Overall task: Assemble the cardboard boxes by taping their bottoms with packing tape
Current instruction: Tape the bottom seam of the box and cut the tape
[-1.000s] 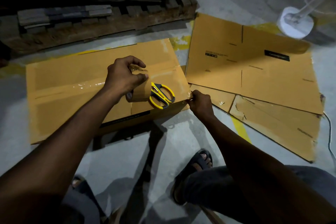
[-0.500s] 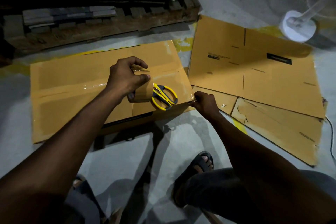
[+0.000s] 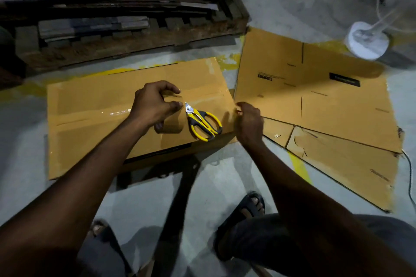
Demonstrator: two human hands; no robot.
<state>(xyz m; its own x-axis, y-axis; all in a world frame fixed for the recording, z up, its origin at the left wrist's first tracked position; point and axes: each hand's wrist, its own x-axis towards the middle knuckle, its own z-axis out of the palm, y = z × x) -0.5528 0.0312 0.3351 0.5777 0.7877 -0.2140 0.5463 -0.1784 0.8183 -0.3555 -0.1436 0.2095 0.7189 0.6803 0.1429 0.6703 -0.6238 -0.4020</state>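
Cardboard box (image 3: 94,119) upside down at centre-left, clear tape along its seam. Left hand (image 3: 153,105) grips the tape roll (image 3: 172,122) on it. Scissors (image 3: 203,122) lie at roll's 3 o'clock. Right hand (image 3: 248,122) pinches tape at box's 3 o'clock edge. Flat cardboard (image 3: 315,94) further right.

No text legible. The flat carton (image 3: 315,87) bears a black label (image 3: 344,79) and a small printed block (image 3: 267,76), both too blurred to read.
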